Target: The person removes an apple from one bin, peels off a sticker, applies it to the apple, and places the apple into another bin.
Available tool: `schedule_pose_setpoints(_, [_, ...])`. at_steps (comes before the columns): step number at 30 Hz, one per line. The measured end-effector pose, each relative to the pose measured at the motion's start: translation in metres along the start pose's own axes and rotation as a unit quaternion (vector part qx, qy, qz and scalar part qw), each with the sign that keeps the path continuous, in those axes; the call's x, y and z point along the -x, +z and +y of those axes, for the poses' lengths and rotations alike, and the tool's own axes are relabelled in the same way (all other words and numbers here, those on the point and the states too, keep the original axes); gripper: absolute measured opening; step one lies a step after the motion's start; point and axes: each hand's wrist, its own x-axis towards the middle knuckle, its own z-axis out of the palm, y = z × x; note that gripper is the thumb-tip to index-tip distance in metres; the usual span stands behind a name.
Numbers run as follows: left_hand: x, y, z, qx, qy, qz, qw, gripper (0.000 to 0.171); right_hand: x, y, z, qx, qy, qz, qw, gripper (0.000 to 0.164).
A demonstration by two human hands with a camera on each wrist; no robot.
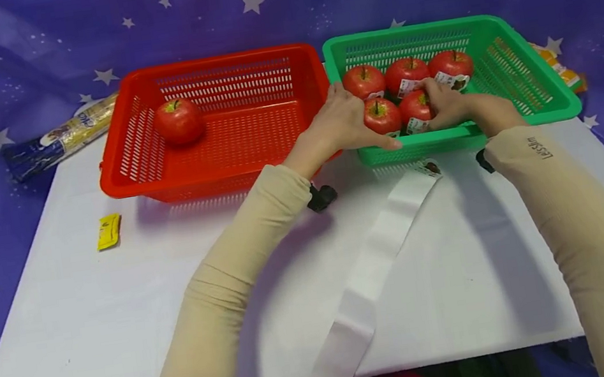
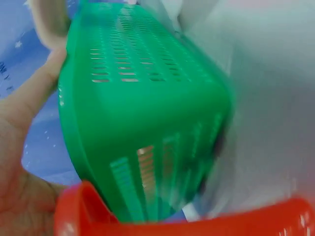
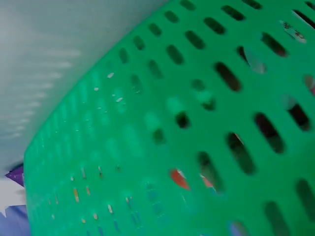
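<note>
Several red apples (image 1: pixel 381 115) with white stickers sit in two rows in the green basket (image 1: pixel 463 139). My right hand (image 1: pixel 449 104) reaches over the basket's front rim and grips the front-row apple (image 1: pixel 414 108) on its right side. My left hand (image 1: pixel 343 119) lies over the basket's left front corner, thumb stretched along the front rim and fingers beside the left apples. In the left wrist view, the thumb touches the green rim. The right wrist view shows only the basket's slotted wall (image 3: pixel 162 128), with the right hand out of sight.
A red basket (image 1: pixel 219 177) with one apple (image 1: pixel 179 122) stands to the left. A white paper strip (image 1: pixel 376 262) with a sticker at its far end lies in front. A yellow packet (image 1: pixel 108 232), a noodle-like package (image 1: pixel 79 131) and an orange package (image 1: pixel 567 74) lie around the baskets.
</note>
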Motion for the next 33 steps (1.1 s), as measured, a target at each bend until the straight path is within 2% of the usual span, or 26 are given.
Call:
schedule_pose_setpoints(2, [0.003,-0.003,-0.004,0.008,-0.002,-0.022,0.9997,0.109,0.002,-0.005,-0.003,0.020,0.010,-0.012,1.000,0.090])
schedule_pose_setpoints(4, [0.014,-0.009,-0.015,0.039,-0.004,-0.025,0.9989,0.124,0.004,-0.011,-0.007,0.027,0.017,-0.021,0.999,0.100])
schedule_pose_setpoints(6, [0.033,-0.017,-0.033,0.071,-0.011,-0.017,0.9973,0.130,0.007,-0.018,-0.012,0.028,0.019,-0.012,0.999,0.109])
schedule_pose_setpoints(9, [0.082,-0.033,-0.074,0.110,-0.051,0.023,0.9924,0.129,0.011,-0.031,-0.028,0.007,0.006,0.036,0.999,0.114])
schedule_pose_setpoints(13, [0.154,-0.052,-0.142,0.116,-0.128,0.076,0.9819,0.130,0.015,-0.048,-0.058,-0.038,-0.031,0.117,0.992,0.110])
schedule_pose_setpoints(16, [0.189,-0.054,-0.188,0.122,-0.163,0.109,0.9730,0.128,0.011,-0.058,-0.092,-0.061,-0.068,0.141,0.986,0.108])
schedule_pose_setpoints(17, [0.196,-0.053,-0.200,0.129,-0.171,0.102,0.9714,0.126,0.006,-0.058,-0.106,-0.063,-0.084,0.142,0.984,0.109])
schedule_pose_setpoints(20, [0.208,-0.042,-0.222,0.146,-0.181,0.069,0.9701,0.118,-0.015,-0.053,-0.152,-0.054,-0.139,0.129,0.980,0.109])
schedule_pose_setpoints(23, [0.210,-0.036,-0.226,0.153,-0.180,0.034,0.9711,0.115,-0.039,-0.042,-0.196,-0.044,-0.184,0.103,0.977,0.111])
schedule_pose_setpoints(24, [0.210,-0.036,-0.225,0.152,-0.175,0.037,0.9722,0.113,-0.047,-0.038,-0.210,-0.042,-0.193,0.096,0.976,0.110])
schedule_pose_setpoints(29, [0.208,-0.038,-0.223,0.157,-0.166,0.035,0.9728,0.107,-0.089,-0.014,-0.272,-0.026,-0.204,0.036,0.978,0.109])
schedule_pose_setpoints(33, [0.207,-0.037,-0.226,0.149,-0.161,0.030,0.9750,0.105,-0.120,0.014,-0.312,-0.018,-0.193,-0.036,0.980,0.110])
